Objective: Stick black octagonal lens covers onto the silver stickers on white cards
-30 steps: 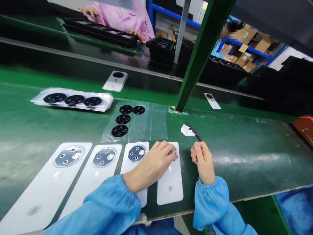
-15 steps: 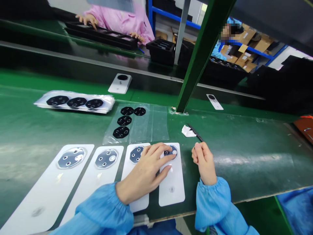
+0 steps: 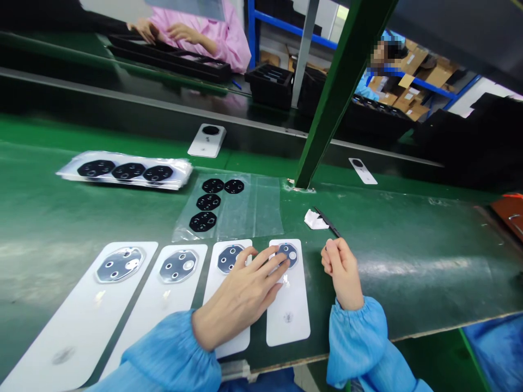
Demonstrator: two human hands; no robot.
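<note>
My left hand (image 3: 245,291), fingers spread, lies over the third white panel (image 3: 237,335) and reaches onto the rightmost white panel (image 3: 288,305), its fingertips at that panel's dark octagonal piece (image 3: 288,255). Two more white panels, the far-left one (image 3: 77,316) and the one beside it (image 3: 157,305), carry similar octagons under shiny film. My right hand (image 3: 341,272) is closed near the lower end of black tweezers (image 3: 327,222); whatever is between its fingers is hidden. A crumpled white scrap (image 3: 314,220) touches the tweezers.
A clear sheet (image 3: 253,209) with several black octagons lies behind the panels, beside a stack of filmed sheets (image 3: 122,171). Small white panels (image 3: 207,140) (image 3: 363,171) rest on the strip behind. A green post (image 3: 327,109) rises there. A person in pink (image 3: 224,41) works beyond.
My left hand has drawn back slightly, its fingers closer together. The small white panels at the back have shifted right. The person in pink has moved one hand inward. My right hand stays put.
</note>
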